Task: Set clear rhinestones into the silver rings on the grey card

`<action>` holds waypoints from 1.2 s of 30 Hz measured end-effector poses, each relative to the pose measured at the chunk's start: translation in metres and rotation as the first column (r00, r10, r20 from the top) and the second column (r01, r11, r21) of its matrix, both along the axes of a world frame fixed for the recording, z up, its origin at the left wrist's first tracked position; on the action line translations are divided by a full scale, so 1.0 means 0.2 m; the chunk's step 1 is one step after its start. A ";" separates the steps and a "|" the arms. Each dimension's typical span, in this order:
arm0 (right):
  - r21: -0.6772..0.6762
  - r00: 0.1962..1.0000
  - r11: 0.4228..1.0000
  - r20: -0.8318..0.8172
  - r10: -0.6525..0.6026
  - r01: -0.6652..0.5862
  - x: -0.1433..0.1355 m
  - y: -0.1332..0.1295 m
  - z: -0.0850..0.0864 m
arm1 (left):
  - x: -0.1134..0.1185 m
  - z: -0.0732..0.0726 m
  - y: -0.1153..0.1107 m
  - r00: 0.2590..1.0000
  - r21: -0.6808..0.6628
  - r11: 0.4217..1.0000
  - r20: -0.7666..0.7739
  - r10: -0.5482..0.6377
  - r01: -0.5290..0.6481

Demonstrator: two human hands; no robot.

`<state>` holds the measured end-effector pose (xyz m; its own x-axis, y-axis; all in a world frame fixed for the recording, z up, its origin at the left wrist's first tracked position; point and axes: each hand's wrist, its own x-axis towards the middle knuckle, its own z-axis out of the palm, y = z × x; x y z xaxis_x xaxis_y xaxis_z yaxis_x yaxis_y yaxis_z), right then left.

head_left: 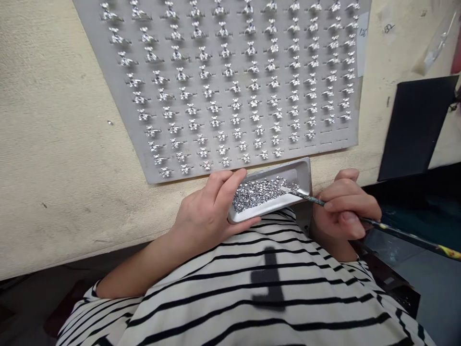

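My left hand (205, 209) grips the left end of a small white tray (268, 210), fingers over its far rim and thumb along the near side. Many small shiny stones (257, 192) lie in the tray, mostly toward its left and middle. Between the closed fingers of my right hand (347, 206) is a thin, paint-marked stick (396, 232). Its pale tip touches or hovers just over the stones; I cannot tell which. Beyond the tray lies a grey board (135, 129) holding rows of silver bear-shaped rings (213, 106).
The cream table (57, 158) has its near edge by my body. A dark flat panel (414, 127) lies at the right, with a clear plastic bag (439, 45) behind it. One tiny shiny piece (110, 123) sits left of the board. Several slots at the board's near right hold no rings.
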<state>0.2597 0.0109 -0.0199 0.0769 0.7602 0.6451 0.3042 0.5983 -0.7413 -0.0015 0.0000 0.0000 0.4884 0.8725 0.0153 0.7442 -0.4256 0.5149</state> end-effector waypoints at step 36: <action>-0.043 0.933 0.963 0.264 -0.245 0.265 -0.10 0.12 0.02 | 0.00 -0.02 0.00 0.999 0.004 1.000 0.051 0.000 0.000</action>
<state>0.2392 0.0356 -0.0166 0.1161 0.7845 0.6091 0.6234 0.4198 -0.6596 -0.0010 -0.0005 -0.0030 0.4868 0.8724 0.0435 0.7171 -0.4276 0.5504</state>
